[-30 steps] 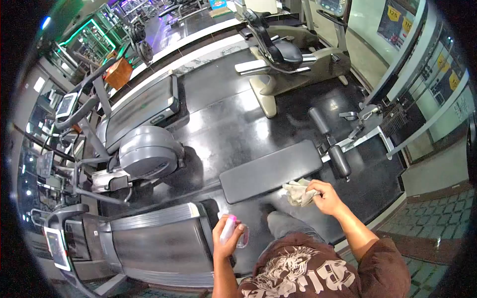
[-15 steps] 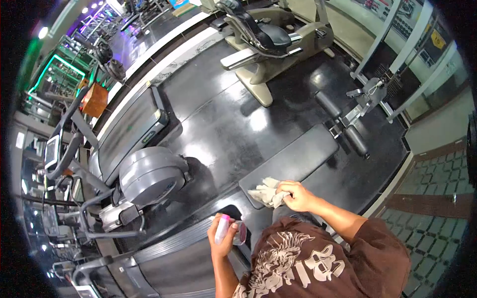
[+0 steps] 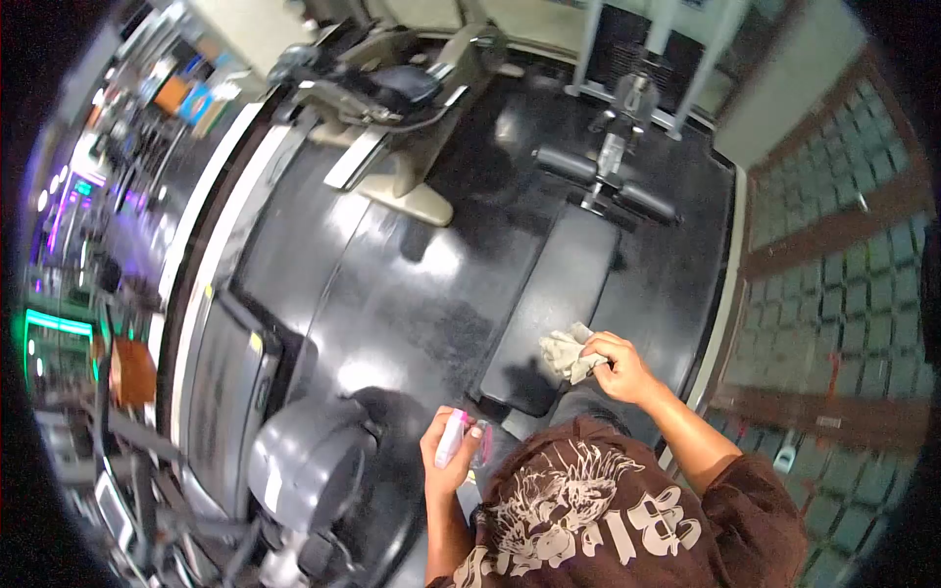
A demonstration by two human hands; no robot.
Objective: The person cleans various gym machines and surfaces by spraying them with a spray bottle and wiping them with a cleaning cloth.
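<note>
My left hand [image 3: 447, 459] is closed around a clear plastic bottle [image 3: 453, 436] with pink parts, held low in front of my body. Part of the bottle is hidden behind my fingers. In my right hand [image 3: 619, 368] a crumpled off-white cloth [image 3: 568, 353] is bunched between the fingers. The cloth overlaps the near part of a long black padded bench [image 3: 557, 284] in this view. A dark shadow lies on the pad just below it.
Foam rollers [image 3: 637, 203] and a cable machine stand at the bench's far end. A recumbent bike [image 3: 402, 191] is at the upper left. Left of me are a treadmill [image 3: 221, 392] and a machine with a round grey housing [image 3: 304, 461]. Paned doors [image 3: 823, 343] line the right.
My view has turned to the right, so the bench now points more directly away from me. Both hands keep their hold, and the cloth is now over the bench's right side.
</note>
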